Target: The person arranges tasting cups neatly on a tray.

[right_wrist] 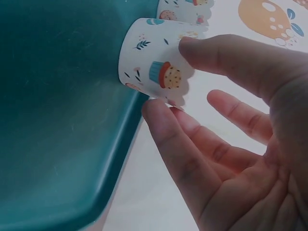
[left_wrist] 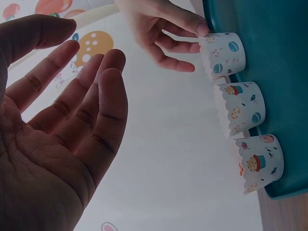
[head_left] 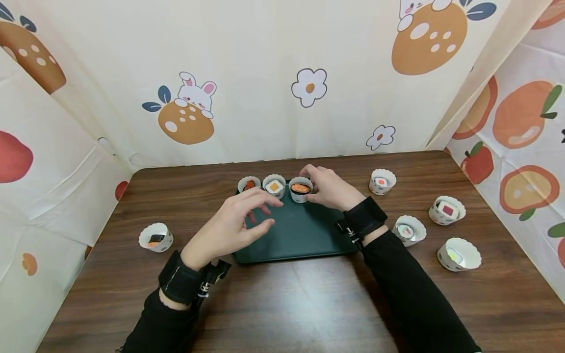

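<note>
Three patterned paper cups stand side by side along the far edge of a dark green tray (head_left: 292, 234). They hold an orange-topped sushi piece (head_left: 301, 188), a white one with a yellow-orange centre (head_left: 274, 187) and a red-orange one (head_left: 249, 185). My right hand (head_left: 330, 186) is at the rightmost paper cup (right_wrist: 149, 57), thumb tip against its wall near the rim. Its other fingers are spread, fingertips right beside the cup. Over the tray's left side hovers my left hand (head_left: 243, 218), fingers apart and loosely bent, holding nothing.
Another cup with a dark-wrapped piece (head_left: 156, 238) is at the left on the wooden table (head_left: 282, 304). Several more sushi cups, including a back one (head_left: 382, 182) and a front one (head_left: 459, 254), stand right of the tray. A printed curtain (head_left: 265, 117) hangs behind.
</note>
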`<action>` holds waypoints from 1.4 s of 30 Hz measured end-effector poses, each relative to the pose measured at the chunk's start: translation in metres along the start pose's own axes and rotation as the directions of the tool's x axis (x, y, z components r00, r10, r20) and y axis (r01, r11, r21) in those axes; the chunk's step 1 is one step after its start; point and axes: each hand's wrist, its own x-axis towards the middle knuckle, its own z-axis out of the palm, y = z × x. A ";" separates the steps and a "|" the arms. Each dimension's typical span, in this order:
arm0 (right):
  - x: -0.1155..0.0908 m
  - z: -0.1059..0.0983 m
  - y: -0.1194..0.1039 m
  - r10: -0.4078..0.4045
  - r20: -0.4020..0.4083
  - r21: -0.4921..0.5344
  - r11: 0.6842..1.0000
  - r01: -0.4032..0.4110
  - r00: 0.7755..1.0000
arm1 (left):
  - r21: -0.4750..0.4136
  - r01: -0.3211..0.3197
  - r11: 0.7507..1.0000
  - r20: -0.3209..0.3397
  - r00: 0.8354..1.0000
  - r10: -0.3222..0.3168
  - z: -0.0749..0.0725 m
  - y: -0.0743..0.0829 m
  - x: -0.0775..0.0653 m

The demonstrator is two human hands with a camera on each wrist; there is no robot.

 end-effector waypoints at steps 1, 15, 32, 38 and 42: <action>-0.001 -0.001 0.000 0.004 -0.004 0.004 1.000 -0.004 1.000 | 0.000 0.002 1.000 0.001 1.000 -0.002 0.000 0.000 0.000; -0.030 -0.008 -0.007 0.017 -0.048 -0.001 1.000 -0.017 0.999 | 0.023 0.003 1.000 0.016 1.000 -0.003 0.003 0.001 0.001; -0.065 -0.020 -0.023 -0.012 -0.088 -0.071 0.997 0.006 0.996 | 0.097 0.025 0.995 0.008 1.000 -0.026 0.004 0.002 0.001; -0.071 -0.023 -0.027 -0.023 -0.090 -0.092 0.996 0.015 0.996 | 0.119 0.043 0.992 0.008 0.999 -0.044 0.004 0.000 0.000; -0.072 -0.025 -0.030 -0.027 -0.084 -0.105 0.994 0.019 0.996 | 0.144 0.074 0.987 -0.001 0.997 -0.075 0.002 -0.001 -0.004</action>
